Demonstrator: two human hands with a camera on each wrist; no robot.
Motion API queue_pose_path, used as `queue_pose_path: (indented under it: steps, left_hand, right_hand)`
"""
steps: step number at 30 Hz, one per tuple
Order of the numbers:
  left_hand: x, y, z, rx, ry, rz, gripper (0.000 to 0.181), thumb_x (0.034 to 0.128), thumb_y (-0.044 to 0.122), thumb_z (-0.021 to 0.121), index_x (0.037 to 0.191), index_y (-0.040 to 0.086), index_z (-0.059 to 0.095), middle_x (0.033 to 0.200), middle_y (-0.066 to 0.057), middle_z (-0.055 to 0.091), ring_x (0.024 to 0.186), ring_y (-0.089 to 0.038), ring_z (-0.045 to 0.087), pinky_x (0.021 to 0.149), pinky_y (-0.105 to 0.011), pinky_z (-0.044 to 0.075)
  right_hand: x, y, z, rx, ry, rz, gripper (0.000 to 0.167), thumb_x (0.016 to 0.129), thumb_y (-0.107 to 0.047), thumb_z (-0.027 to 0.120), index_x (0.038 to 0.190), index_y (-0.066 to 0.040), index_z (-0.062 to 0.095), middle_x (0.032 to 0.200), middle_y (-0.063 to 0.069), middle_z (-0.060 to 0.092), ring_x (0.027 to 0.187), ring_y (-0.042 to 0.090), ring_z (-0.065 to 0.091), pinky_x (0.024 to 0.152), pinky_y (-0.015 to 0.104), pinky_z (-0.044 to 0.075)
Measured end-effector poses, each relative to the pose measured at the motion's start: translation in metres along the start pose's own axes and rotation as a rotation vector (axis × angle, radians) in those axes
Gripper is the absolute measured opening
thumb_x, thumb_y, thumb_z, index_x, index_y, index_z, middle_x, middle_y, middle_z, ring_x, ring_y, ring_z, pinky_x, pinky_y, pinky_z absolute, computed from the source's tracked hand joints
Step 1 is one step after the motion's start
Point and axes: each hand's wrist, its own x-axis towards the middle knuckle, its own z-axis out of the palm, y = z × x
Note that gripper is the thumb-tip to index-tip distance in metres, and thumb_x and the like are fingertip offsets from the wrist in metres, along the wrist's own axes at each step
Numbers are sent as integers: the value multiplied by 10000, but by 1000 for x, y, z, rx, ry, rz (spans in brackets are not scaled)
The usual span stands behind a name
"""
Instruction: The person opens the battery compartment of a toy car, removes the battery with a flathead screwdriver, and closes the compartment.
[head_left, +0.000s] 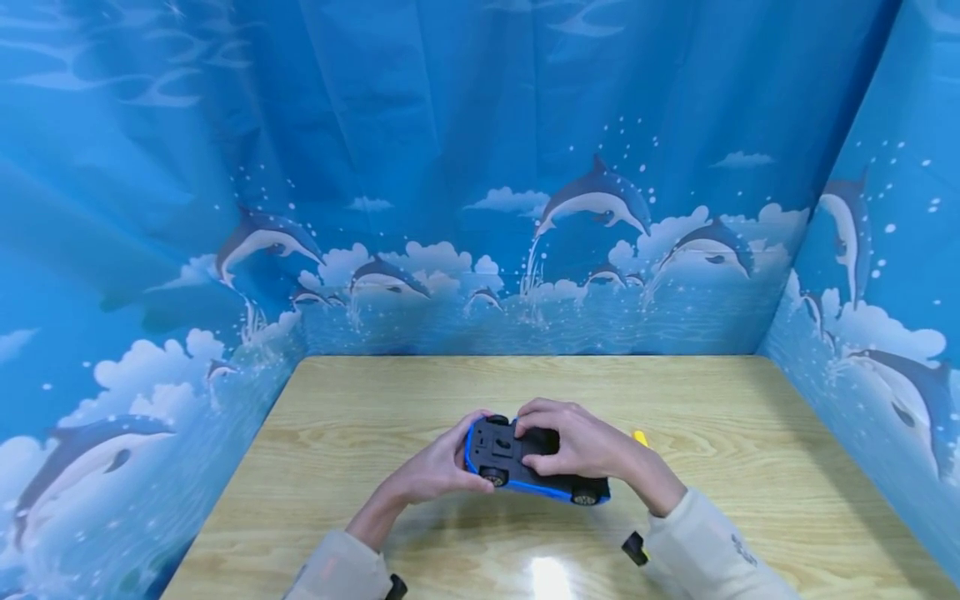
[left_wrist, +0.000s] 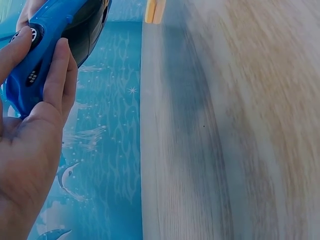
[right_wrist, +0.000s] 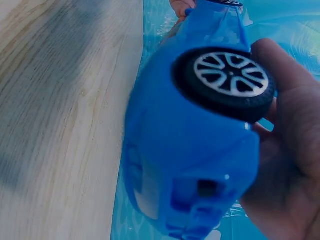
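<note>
A blue toy car [head_left: 555,489] is held above the table, turned so its black underside [head_left: 495,450] faces the head camera. My left hand [head_left: 438,468] grips one end, with the thumb beside a wheel [head_left: 493,477]. My right hand [head_left: 585,442] lies over the other half of the underside, its thumb and fingers bent against it; its palm hides part of the chassis. In the right wrist view, a silver-spoked wheel [right_wrist: 231,75] and the blue body [right_wrist: 170,120] show close up beside the right hand [right_wrist: 295,155]. The left wrist view shows the left fingers [left_wrist: 56,75] along the car's side.
A yellow object [head_left: 640,437], mostly hidden behind the right forearm, lies on the wood-grain table [head_left: 360,400]. Blue curtains [head_left: 480,100] printed with dolphins stand along the table's back and sides. A bright light reflection shows near the front.
</note>
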Motion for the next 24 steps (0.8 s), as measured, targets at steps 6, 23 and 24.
queue_pose_path:
  steps: [6,23,24]
  left_hand:
    - [2,0,2,10,-16,-8,917,845,-81,766,1587,100,260,1472,-254,444,1191,-332,646,1004,-430,578]
    - [4,-1,-1,32,-56,28,911,839,-54,781,1577,106,272,1448,-237,452,1171,-309,651,990,-444,586]
    - [4,-1,-2,30,-57,30,910,840,-54,780,1577,100,269,1449,-238,451,1176,-308,648,992,-442,585]
  right_hand:
    - [2,2,4,10,-2,-12,228,890,-325,756,1074,-269,633,1254,-71,595,1062,136,577,879,333,545]
    - [-3,11,11,120,66,-72,382,868,-378,806,1121,-240,556,1193,-63,548,999,146,547,818,305,522]
    - [-4,11,12,131,68,-73,401,865,-390,813,1127,-234,552,1197,-56,546,1000,151,547,814,306,528]
